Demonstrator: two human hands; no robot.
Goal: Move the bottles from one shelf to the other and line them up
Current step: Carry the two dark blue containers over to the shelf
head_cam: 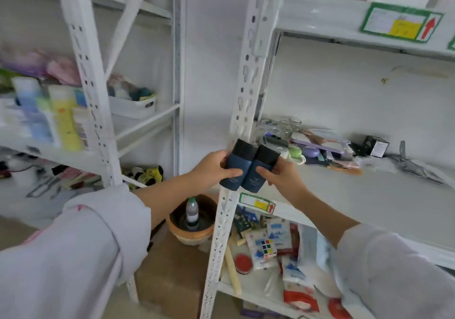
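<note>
Between white shelves (pixel 344 195), each hand's (pixel 211 171) grip holds one touching bottle (pixel 235 168).

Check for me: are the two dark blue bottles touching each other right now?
Touching. The head view shows the left bottle and right bottle pressed side by side, no gap between their bodies.

Both arms extended forward, pale sleeves pushed up the forearms. Left hand (pixel 211 168) curled, thumb lying across front of a dark blue black-capped bottle (pixel 235 164). Right hand (pixel 279 174) grips a matching bottle (pixel 258 168); bottles touching.
</note>
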